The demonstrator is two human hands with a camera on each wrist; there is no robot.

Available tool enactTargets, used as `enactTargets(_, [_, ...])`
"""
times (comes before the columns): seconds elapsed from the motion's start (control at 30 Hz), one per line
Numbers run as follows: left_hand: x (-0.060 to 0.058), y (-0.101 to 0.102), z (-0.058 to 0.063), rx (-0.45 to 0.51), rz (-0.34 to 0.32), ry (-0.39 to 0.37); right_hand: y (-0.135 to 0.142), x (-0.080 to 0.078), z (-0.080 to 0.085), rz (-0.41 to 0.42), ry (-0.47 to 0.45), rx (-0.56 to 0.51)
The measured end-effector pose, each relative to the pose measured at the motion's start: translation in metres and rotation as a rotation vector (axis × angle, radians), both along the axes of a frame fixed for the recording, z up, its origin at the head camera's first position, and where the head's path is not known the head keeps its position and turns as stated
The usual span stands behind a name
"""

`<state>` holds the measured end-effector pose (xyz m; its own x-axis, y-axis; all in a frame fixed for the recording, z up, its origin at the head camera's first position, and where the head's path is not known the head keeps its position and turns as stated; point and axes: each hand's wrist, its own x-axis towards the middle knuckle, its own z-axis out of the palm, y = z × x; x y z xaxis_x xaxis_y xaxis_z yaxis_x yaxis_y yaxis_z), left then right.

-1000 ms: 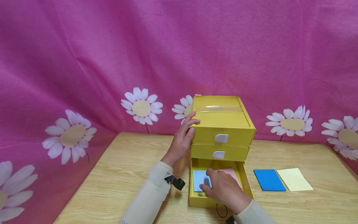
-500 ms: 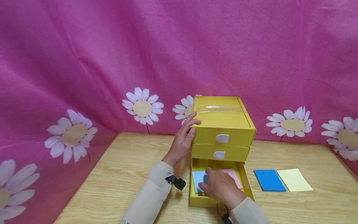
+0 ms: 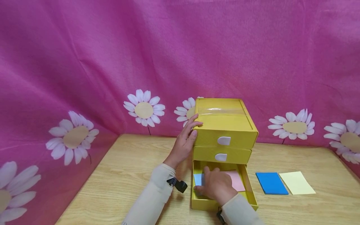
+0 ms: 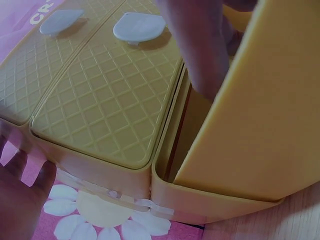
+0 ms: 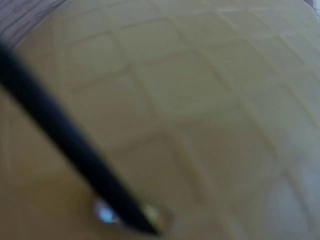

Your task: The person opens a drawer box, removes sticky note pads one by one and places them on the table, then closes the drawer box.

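A yellow cabinet of stacked drawers (image 3: pixel 225 120) stands on the table, its bottom drawer (image 3: pixel 206 204) pulled out. My left hand (image 3: pixel 182 145) rests against the cabinet's upper left edge, fingers extended; the left wrist view shows these fingers (image 4: pixel 22 185) beside the case. Inside the drawer, my right hand (image 3: pixel 217 184) is over a light blue paper pad (image 3: pixel 199 179), thumb at its left and fingers toward the back. Whether it pinches the pad is hidden. A pink paper pad (image 3: pixel 237 181) lies to the right, partly covered by the hand. In the right wrist view, the patterned drawer front (image 5: pixel 200 100) fills the frame.
Right of the drawer, a blue pad (image 3: pixel 272 183) and a pale yellow pad (image 3: pixel 297 182) lie side by side on the wooden table (image 3: pixel 135 168). A pink cloth (image 3: pixel 180 56) with daisies hangs behind. White tabs (image 3: pixel 224 141) mark the upper drawers.
My right hand has moved left over the light blue pad, covering more of it and uncovering more of the pink pad. The light blue pad has turned slightly. My left hand stays on the cabinet.
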<state>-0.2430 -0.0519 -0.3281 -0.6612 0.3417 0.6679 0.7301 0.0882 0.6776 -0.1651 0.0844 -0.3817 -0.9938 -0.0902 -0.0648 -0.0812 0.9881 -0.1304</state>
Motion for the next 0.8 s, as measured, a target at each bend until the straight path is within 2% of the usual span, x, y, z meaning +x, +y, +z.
enactTargets(0.8, [0.0020, 0.0000, 0.0004, 0.003, -0.005, 0.003, -0.0063, 0.0024, -0.0066, -0.002, 0.032, 0.045])
